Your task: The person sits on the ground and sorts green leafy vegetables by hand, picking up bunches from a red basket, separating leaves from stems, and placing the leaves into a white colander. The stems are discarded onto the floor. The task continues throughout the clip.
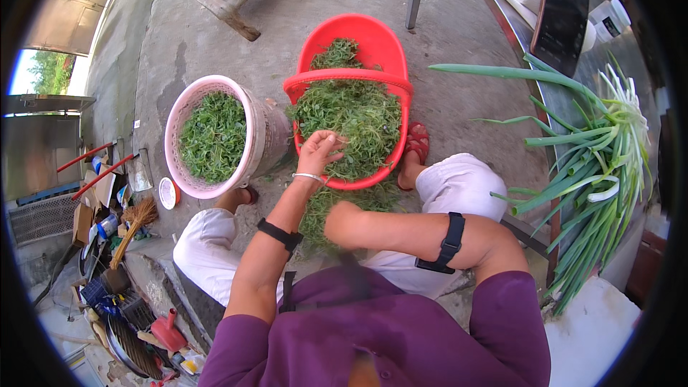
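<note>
Over a red basket (373, 43) of greens (358, 118), the left hand (319, 152) pinches a sprig; the right hand's grip, hidden below, cannot be told.

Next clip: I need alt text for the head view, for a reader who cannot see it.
Seen from above, a seated person's left hand reaches into leafy greens heaped in a red basket on the concrete floor. The right hand is low by the lap, blurred. A pink basket of greens stands at the left, and long green onions lie at the right.
</note>
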{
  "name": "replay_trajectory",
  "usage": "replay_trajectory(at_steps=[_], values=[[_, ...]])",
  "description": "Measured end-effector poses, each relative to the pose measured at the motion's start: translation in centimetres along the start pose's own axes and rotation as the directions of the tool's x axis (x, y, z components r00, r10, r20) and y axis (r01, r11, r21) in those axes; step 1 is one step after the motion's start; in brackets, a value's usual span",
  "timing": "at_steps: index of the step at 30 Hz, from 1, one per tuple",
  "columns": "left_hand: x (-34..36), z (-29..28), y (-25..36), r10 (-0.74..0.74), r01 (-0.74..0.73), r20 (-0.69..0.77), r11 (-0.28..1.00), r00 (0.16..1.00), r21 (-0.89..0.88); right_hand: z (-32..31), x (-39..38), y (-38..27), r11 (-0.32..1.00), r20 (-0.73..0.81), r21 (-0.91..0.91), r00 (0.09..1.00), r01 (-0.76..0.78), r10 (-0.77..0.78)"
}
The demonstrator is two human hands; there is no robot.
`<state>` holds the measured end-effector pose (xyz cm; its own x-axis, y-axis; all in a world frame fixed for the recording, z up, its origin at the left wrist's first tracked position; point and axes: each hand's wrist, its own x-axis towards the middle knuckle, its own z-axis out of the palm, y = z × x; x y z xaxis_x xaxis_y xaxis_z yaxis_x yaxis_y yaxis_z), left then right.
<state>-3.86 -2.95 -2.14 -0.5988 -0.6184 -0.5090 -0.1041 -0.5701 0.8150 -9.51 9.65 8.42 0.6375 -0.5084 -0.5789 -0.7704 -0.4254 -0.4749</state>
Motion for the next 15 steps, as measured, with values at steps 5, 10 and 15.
replay_trajectory(at_steps=[5, 10, 15], values=[[-3.8, -1.1, 3.8, 0.016, -0.017, -0.081, 1.000, 0.997, -0.021, -0.3, 0.1, 0.4, 1.000, 0.041, -0.009, 0.999, -0.015, 0.016], [-6.7, -1.6, 4.9, -0.016, 0.013, -0.120, 1.000, 0.993, -0.019, -0.6, -0.6, 0.8, 0.996, -0.059, -0.054, 0.995, -0.077, 0.074], [-9.0, -2.2, 5.5, 0.064, -0.049, -0.115, 0.990, 0.991, 0.129, -2.6, -1.2, 2.6, 0.917, -0.489, 0.147, 0.778, -0.371, 0.394]])
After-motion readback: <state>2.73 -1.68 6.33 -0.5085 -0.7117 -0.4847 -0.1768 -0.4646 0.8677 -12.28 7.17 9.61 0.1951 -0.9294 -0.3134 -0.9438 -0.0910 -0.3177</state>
